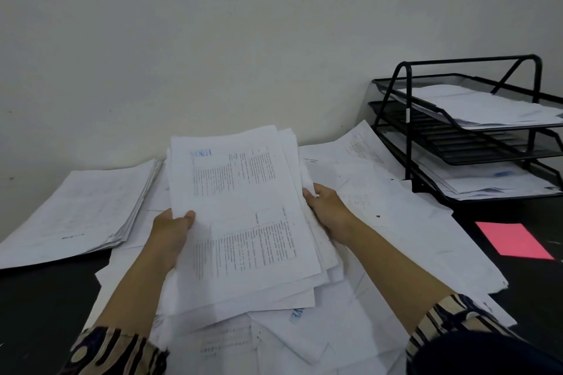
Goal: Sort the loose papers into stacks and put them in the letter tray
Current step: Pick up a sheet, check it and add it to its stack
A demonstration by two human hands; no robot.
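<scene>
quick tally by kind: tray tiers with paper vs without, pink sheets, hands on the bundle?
Tray tiers with paper: 2, the top tier and bottom tier
Tray tiers without paper: 1, the middle tier
Pink sheets: 1
Hands gripping the bundle: 2, left hand and right hand
Total: 6

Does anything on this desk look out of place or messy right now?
One bright pink sheet lies alone on the dark desk right of the loose white papers. The bundle of printed pages held in both hands is unevenly fanned.

A thick bundle of white printed paper sheets [243, 216] is held above scattered loose white papers [396, 222] by the left hand [170, 231] and right hand [327, 207]; paper is held in the top and bottom tiers of a black wire-mesh three-tier letter tray [393, 106].
</scene>
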